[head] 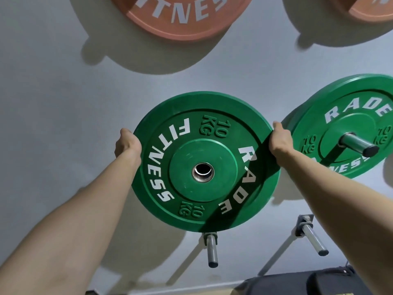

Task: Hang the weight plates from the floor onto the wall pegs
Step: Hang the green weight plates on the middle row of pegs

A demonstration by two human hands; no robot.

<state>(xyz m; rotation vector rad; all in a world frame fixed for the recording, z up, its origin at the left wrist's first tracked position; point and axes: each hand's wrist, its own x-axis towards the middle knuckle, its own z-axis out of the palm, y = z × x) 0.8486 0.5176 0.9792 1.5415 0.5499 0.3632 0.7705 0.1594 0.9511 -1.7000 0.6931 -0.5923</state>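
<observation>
A green 10 kg weight plate (204, 162) is held up in front of the white wall, its face toward me and its steel centre hole showing. My left hand (127, 143) grips its left rim, and my right hand (280, 139) grips its right rim. Just below the plate's bottom edge a bare grey wall peg (212, 251) sticks out. A second bare peg (314, 238) stands to the lower right. Whether the held plate sits on a peg cannot be told.
Another green 10 kg plate (348, 124) hangs on a peg (359, 144) at the right. Two orange plates (182, 20) (370, 11) hang higher on the wall. Dark equipment (297, 282) lies on the floor at the bottom right.
</observation>
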